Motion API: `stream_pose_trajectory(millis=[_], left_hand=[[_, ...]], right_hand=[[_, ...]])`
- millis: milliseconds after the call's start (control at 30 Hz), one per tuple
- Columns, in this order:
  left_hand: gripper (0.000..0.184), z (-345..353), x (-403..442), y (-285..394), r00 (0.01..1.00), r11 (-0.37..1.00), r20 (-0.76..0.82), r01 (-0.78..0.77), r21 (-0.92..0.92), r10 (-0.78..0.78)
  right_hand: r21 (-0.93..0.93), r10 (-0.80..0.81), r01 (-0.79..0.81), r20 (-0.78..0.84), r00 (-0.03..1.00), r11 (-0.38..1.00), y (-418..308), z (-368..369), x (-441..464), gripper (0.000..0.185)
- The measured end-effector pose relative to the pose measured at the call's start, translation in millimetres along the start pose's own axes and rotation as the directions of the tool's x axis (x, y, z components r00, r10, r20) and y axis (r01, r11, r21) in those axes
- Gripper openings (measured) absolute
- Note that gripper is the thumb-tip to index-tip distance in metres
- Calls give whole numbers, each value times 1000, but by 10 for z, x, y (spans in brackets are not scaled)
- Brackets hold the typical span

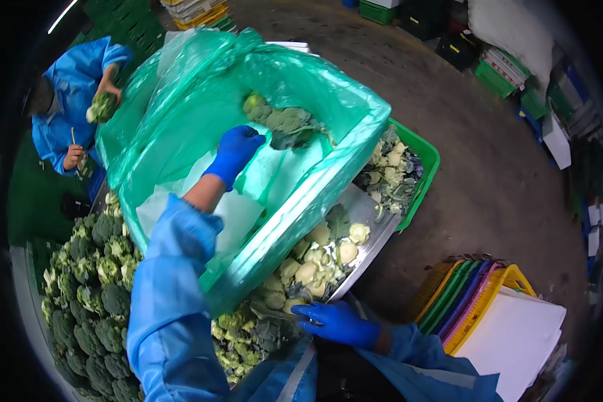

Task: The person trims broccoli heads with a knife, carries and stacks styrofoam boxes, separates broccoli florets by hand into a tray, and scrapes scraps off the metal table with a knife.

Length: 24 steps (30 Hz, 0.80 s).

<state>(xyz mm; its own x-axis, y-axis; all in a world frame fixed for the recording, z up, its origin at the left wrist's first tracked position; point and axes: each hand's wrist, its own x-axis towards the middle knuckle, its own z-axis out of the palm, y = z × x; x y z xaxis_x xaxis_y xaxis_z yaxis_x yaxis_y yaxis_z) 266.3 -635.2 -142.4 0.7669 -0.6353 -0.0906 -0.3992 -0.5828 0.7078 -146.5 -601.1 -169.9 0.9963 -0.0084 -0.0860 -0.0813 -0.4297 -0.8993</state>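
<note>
My left hand point(236, 153), in a blue glove, is inside a crate lined with green plastic film point(308, 201). Its fingers are curled closed, with nothing visible in them. Just beyond the fingers, broccoli heads point(291, 124) lie against the liner's far side. My right hand point(338, 324), also in a blue glove, is close to my body beside a metal tray point(375, 231) of pale cut stems point(306, 271). Its fingers are closed around something small that I cannot make out. A white sheet point(231, 218) lies in the lined crate below my left forearm.
Broccoli is heaped point(90, 301) at the left. Across the crate, a co-worker in a blue coat point(80, 74) holds a broccoli head point(102, 107). A green crate of trimmings point(419, 184) stands to the right. Stacked coloured baskets point(472, 295) and a white board point(512, 335) are at the lower right.
</note>
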Motion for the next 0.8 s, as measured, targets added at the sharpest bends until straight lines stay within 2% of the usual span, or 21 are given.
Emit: stream_pose_trajectory(millis=[33, 100, 133, 167, 200, 233, 267, 333, 367, 433, 500, 567, 600, 633, 667, 700, 767, 800], left_hand=[[44, 159, 221, 46, 999, 996, -49, 22, 89, -17], [49, 409, 546, 271, 976, 967, -71, 215, 135, -207], [49, 520, 660, 278, 977, 967, -63, 213, 142, -206], [49, 670, 770, 227, 980, 980, -6, 197, -2, -197], [49, 821, 870, 171, 982, 971, 51, 188, -147, -182], [49, 961, 1003, 58, 981, 971, 62, 192, -140, -185], [67, 1029, 1050, 55, 972, 959, -27, 227, -169, -235], [101, 1036, 920, 133, 938, 860, 5, 319, -398, -346], [101, 1048, 959, -43, 939, 864, 1, 317, -391, -344], [98, 1020, 1023, -364, 978, 955, -178, 57, -292, -113], [94, 879, 843, -457, 982, 955, -158, 54, -291, -103], [92, 614, 556, -430, 982, 993, -182, -64, -95, 46], [92, 344, 247, -125, 990, 982, -74, -131, -134, 122], [96, 150, 99, -204, 962, 964, -128, -225, 141, 243], [103, -49, -238, 73, 891, 847, -145, -343, 406, 430], [106, -284, -485, 240, 872, 748, -90, -354, 562, 481], [104, -654, -741, 77, 826, 841, -224, -441, 314, 517], [100, -844, -931, 20, 876, 917, -290, -399, 13, 385]], right_hand=[[7, 0, 0, -10, 1000, 1000, 83, -59, -48, 44], [173, 63, -42, -114, 991, 984, 261, -148, -144, 42], [178, 85, -63, -120, 989, 982, 265, -270, -166, 40], [188, 91, -66, -125, 988, 980, 276, -364, -185, 40], [88, 116, -105, -133, 984, 991, 281, -444, -208, 39], [32, 105, -101, -177, 979, 994, 318, -482, -224, 37], [-24, 94, -102, -220, 971, 994, 354, -520, -242, 36], [-17, 106, -112, -218, 970, 994, 432, -539, -240, 35], [-22, 106, -114, -221, 969, 993, 450, -557, -215, 33], [41, 124, -117, -216, 969, 992, 436, -593, -175, 32], [73, 103, -89, -234, 967, 993, 434, -550, -156, 31], [90, 105, -86, -244, 964, 992, 426, -527, -162, 30], [32, 85, -80, -242, 967, 996, 393, -553, -170, 30], [-26, 63, -71, -237, 970, 997, 369, -542, -194, 30], [21, 102, -100, -214, 972, 995, 433, -442, -209, 29], [23, 90, -88, -204, 975, 996, 449, -395, -220, 29], [57, 130, -122, -181, 975, 991, 402, -343, -207, 29], [62, 147, -139, -172, 974, 988, 317, -356, -194, 27]])
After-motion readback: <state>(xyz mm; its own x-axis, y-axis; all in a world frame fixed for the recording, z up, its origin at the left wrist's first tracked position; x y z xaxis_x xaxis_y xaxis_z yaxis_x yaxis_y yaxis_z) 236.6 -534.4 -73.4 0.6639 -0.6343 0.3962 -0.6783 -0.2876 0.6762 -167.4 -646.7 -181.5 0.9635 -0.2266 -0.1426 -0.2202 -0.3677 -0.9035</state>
